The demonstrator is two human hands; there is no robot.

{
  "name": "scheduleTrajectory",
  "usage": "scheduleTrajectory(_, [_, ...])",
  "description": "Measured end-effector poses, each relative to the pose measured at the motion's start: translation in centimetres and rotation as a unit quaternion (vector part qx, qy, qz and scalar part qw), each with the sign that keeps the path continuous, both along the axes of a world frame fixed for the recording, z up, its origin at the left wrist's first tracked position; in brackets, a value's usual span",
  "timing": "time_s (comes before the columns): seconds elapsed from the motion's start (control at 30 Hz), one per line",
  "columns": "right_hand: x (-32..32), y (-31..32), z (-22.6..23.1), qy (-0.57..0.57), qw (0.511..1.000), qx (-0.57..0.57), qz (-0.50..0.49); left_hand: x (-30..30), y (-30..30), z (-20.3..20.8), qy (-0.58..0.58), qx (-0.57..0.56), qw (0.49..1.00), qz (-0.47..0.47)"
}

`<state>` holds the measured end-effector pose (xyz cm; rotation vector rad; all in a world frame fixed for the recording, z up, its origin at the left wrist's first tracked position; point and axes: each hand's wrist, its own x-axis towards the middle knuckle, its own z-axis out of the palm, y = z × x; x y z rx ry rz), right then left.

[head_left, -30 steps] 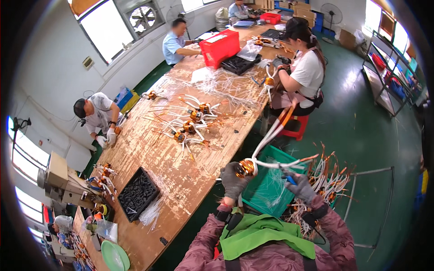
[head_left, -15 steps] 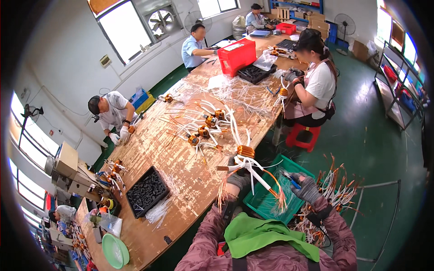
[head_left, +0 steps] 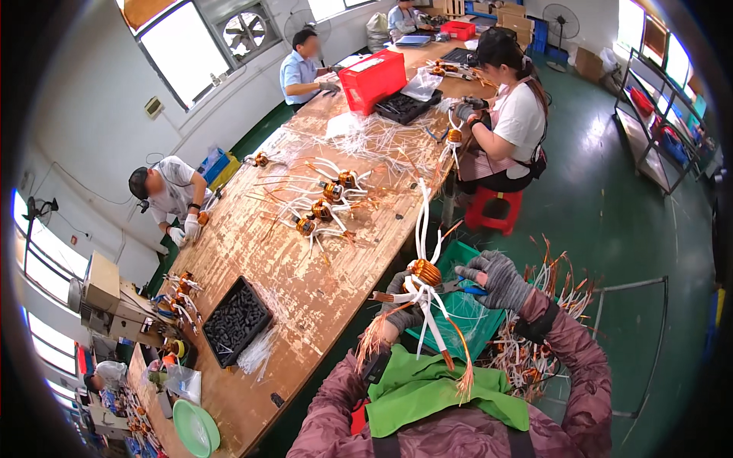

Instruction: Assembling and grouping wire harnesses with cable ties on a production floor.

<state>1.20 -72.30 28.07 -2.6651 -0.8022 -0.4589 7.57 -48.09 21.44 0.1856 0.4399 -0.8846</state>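
Note:
Over the table's near edge, my left hand, in a grey glove, is closed round the white-sleeved leads of a copper-wound coil. Frayed bare copper ends hang from some of these leads. My right hand, also gloved in grey, grips blue-handled pliers. Their jaws point left at the leads just below the coil; whether they touch a lead I cannot tell. Beneath both hands stands a green crate with clear sleeve scraps in it. A green cloth lies across my lap.
Several finished-looking coils lie on the wooden table. A black tray of small black parts sits at its left, near a light-green bowl. A pile of coils and a metal frame are at my right. Co-workers sit around the table.
My right hand has moved up and left, bringing the pliers from over the crate to the coil's leads. The coil in my left hand has come slightly lower and nearer. The whole view has shifted.

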Motion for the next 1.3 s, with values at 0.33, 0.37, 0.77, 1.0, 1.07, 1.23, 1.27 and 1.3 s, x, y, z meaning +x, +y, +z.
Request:
scheduleTrajectory(0.33, [-0.7, 0.7, 0.0, -0.010, 0.999, -0.038, 0.016, -1.3, -0.3, 0.0, -0.002, -0.020, 0.998, -0.052])
scheduleTrajectory(0.37, [-0.8, 0.7, -0.5, 0.002, 0.999, -0.033, 0.007, -1.5, -0.5, 0.0, -0.001, -0.009, 0.999, -0.040])
scheduleTrajectory(0.77, [-3.2, 2.4, -6.5, 0.110, 0.982, 0.136, -0.066, -2.5, -1.0, 0.5, 0.046, 0.044, 0.998, -0.022])
scheduleTrajectory(1.0, [-4.4, 1.0, -6.8, -0.015, 0.993, 0.082, -0.089, -2.1, -1.2, 0.5, 0.056, 0.113, 0.992, -0.010])
scheduleTrajectory(1.07, [-4.5, 0.9, -7.4, 0.029, 0.990, 0.079, -0.109, -1.5, -1.3, -0.9, 0.025, 0.057, 0.997, -0.034])
scheduleTrajectory(1.23, [-2.9, 2.8, -5.4, 0.056, 0.992, 0.058, -0.094, -1.3, -1.2, -1.5, 0.068, 0.067, 0.995, -0.018])
scheduleTrajectory(1.27, [-2.8, 2.9, -5.5, 0.056, 0.993, 0.060, -0.088, -0.9, -1.0, -3.2, 0.072, 0.022, 0.997, -0.024])
scheduleTrajectory(1.3, [-2.5, 3.3, -5.6, 0.047, 0.994, 0.065, -0.079, -1.0, -0.8, -4.7, -0.015, 0.080, 0.997, -0.017])
